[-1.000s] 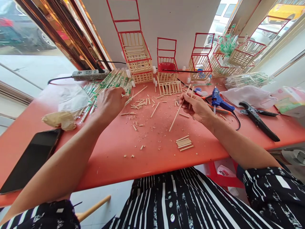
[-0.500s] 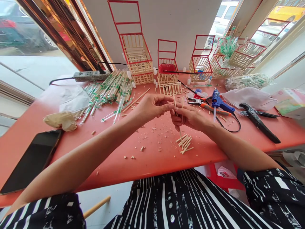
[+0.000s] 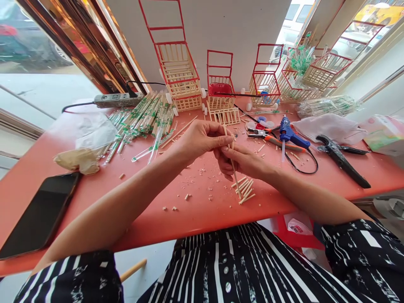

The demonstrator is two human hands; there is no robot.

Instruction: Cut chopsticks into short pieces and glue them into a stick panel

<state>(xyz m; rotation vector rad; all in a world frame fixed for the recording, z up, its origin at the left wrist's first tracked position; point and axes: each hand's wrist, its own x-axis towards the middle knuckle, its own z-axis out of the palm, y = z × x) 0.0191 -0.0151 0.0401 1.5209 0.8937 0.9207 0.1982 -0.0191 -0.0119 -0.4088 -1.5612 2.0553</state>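
Both of my hands meet over the middle of the red table around a thin wooden stick (image 3: 235,173), which slants down to a small pile of cut sticks (image 3: 247,192). My left hand (image 3: 210,138) pinches its upper part between thumb and fingers. Below and to the right, my right hand (image 3: 241,162) is closed around the same stick, with the thumb pressed along it. A short piece seems to stand up by the right thumb, partly hidden by the fingers. Just behind the hands lies a small slatted stick panel (image 3: 224,116).
Miniature stick carts with red frames (image 3: 178,73) stand along the wall. Wrapped sticks (image 3: 151,113) and a phone (image 3: 41,214) lie left. On the right are a blue glue gun (image 3: 290,134), pliers (image 3: 260,133) and a black-handled cutter (image 3: 344,162). Wood scraps dot the tabletop (image 3: 151,225).
My hands have drawn closer together and shifted slightly left. The short piece by my right thumb has moved left, close beside the long stick. The view has shifted a little.
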